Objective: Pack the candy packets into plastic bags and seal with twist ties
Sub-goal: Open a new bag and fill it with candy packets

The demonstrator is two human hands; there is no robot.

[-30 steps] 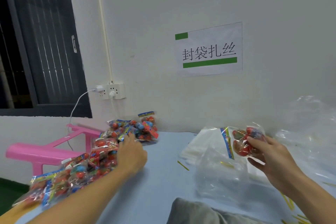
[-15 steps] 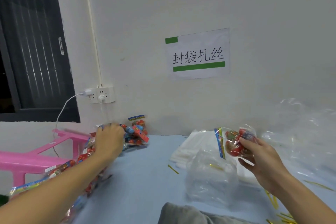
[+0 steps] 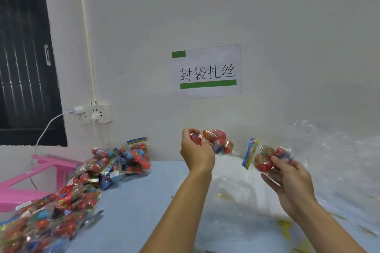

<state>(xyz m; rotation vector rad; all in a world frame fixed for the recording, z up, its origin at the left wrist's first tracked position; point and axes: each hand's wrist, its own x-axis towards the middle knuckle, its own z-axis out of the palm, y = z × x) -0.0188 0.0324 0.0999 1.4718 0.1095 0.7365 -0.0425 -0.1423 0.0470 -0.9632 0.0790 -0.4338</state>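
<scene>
Blue table (image 3: 133, 201), candy packet (image 3: 265, 158) header upward

Above the blue tabletop (image 3: 131, 207), the left hand (image 3: 196, 155) holds up a candy packet (image 3: 216, 141), fingers curled round it. Just right of it, the right hand (image 3: 287, 176) holds a second candy packet (image 3: 265, 159). Left of the hands, a heap of packets (image 3: 86, 183) lies on the tabletop, below a wall socket (image 3: 94, 113).

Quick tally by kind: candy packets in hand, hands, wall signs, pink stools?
Candy packets in hand: 2, one in the left hand, one in the right hand
Hands: 2
Wall sign: 1
Pink stool: 1
Total: 6
</scene>
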